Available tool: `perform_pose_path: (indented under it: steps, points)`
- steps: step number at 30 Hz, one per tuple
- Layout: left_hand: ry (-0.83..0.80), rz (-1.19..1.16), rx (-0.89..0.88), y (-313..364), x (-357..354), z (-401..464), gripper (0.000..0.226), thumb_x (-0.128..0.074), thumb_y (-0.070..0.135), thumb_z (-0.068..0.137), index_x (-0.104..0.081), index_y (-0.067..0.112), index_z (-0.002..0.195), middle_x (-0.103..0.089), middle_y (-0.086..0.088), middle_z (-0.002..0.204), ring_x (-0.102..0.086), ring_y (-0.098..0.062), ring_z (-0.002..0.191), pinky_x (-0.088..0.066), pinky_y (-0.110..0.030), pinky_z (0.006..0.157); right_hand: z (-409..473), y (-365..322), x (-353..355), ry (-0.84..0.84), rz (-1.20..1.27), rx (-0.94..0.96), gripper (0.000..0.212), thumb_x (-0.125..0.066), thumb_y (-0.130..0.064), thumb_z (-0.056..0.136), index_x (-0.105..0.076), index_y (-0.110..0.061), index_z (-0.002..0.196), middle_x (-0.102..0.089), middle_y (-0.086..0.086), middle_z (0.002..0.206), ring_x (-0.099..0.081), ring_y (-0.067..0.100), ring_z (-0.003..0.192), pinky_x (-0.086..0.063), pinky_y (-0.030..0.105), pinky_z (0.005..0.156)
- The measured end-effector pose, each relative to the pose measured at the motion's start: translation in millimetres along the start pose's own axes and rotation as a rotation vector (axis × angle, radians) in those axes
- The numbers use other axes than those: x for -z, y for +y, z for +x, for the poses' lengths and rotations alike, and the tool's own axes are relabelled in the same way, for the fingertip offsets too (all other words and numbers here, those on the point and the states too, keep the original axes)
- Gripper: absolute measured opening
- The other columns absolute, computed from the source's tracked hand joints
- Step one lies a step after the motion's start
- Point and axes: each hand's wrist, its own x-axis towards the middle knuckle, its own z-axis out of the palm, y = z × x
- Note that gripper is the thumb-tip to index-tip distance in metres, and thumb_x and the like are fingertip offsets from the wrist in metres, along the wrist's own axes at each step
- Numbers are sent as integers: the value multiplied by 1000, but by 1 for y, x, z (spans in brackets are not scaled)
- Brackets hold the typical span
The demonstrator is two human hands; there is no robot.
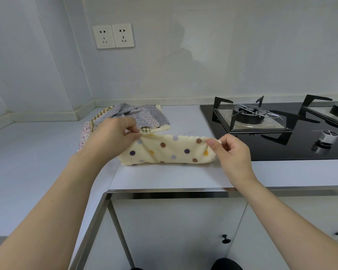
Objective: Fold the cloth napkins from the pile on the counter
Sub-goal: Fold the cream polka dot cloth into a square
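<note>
Far left: pale wall w/ double socket plate (113,36) up high, above the back of the white counter (164,176). Counter runs L-shaped, metal trim along its front edge, cabinet doors below w/ small dark knobs (225,238).

Pile of napkins (137,115) sits at back-left of the counter, near the wall: grey/lilac floral one crumpled on top, green-checked one under it, pink floral one poking out at the left, cream scalloped edge showing on the right side. Pile is unfolded, loose.

Left hand (113,139) is just in front of the pile, thumb + fingers pinched shut on the top-left corner of the polka-dot napkin (170,151). Part of the pile is hidden behind this hand.

Polka-dot napkin: cream, w/ brown, purple, grey + yellow dots, scalloped top edge. Held up stretched between both hands, top edge lifted & roughly level, lower part resting on the counter in a soft fold. It's in front of the pile, apart from it, approx mid-counter, just left of the hob.

Right hand (230,152) pinches the top-right corner of the same napkin betw thumb & forefinger, other fingers curled in. Both forearms bare.

Right: black glass gas hob (281,149) set into the counter, two burners w/ black pan supports, a silver control knob (325,136) near its front. Napkin's right end is close to the hob's left edge, can't tell if it overlaps
</note>
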Motion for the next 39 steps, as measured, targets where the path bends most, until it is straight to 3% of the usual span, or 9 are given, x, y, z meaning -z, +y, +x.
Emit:
perform_pose_path:
  steps: [9,12,18,20,23,27,31,35,39]
  points:
    - [-20,58,40,3,1,2,18,-66,26,86,-57,23,71,-64,-2,77,-58,-23,73,-46,-35,62,-1,-1,-1,-8,10,46,31,-61,-32,92,-60,-4,78,-53,18,69,-41,11,60,-36,32,59]
    - [-24,64,48,5,4,2,19,-65,26,86,-55,22,71,-64,-2,78,-58,-23,73,-44,-33,60,-2,-5,-2,15,9,72,27,-64,-32,91,-63,-8,78,-57,13,71,-46,12,63,-41,36,61]
    - [7,-243,93,17,22,2,15,-75,23,80,-63,16,73,-69,-3,77,-64,-26,72,-55,-41,66,15,-45,7,120,88,152,13,-65,-27,91,-61,-23,79,-58,-7,73,-52,7,68,-45,27,66]
    - [-40,-199,91,16,23,2,16,-75,24,80,-63,15,74,-67,0,74,-63,-25,69,-55,-41,65,23,-57,7,110,107,157,13,-64,-25,92,-60,-26,80,-60,-7,78,-53,8,72,-46,27,70]
    - [-86,-84,73,13,18,1,20,-72,23,80,-55,19,71,-65,-3,78,-60,-26,71,-48,-37,60,32,-58,2,38,74,86,14,-60,-26,93,-57,-26,80,-58,-5,80,-52,9,74,-46,31,73]
    - [-128,-99,26,19,20,1,16,-70,20,81,-57,29,81,-62,5,82,-59,-18,76,-47,-33,63,44,-54,-2,93,105,-99,15,-55,-27,95,-55,-25,80,-59,-3,84,-52,14,77,-45,36,76]
    - [-261,-119,38,31,25,-2,5,-70,21,84,-66,19,84,-64,1,78,-57,-15,69,-45,-27,59,46,-56,-2,148,-158,-39,12,-41,-24,100,-49,-17,95,-52,-7,87,-47,16,85,-35,30,69]
    - [-461,-649,102,36,41,-6,10,-68,12,88,-60,6,91,-65,-12,80,-59,-23,67,-46,-30,56,50,-52,-4,200,-449,99,19,-28,-29,103,-41,-16,106,-53,0,98,-47,25,82,-35,36,70]
    - [-443,-449,187,32,32,-3,15,-64,14,92,-59,2,84,-65,-17,73,-61,-20,55,-48,-26,47,62,-42,-14,132,-633,135,18,-25,-32,103,-36,-18,102,-51,0,90,-46,28,73,-33,37,65]
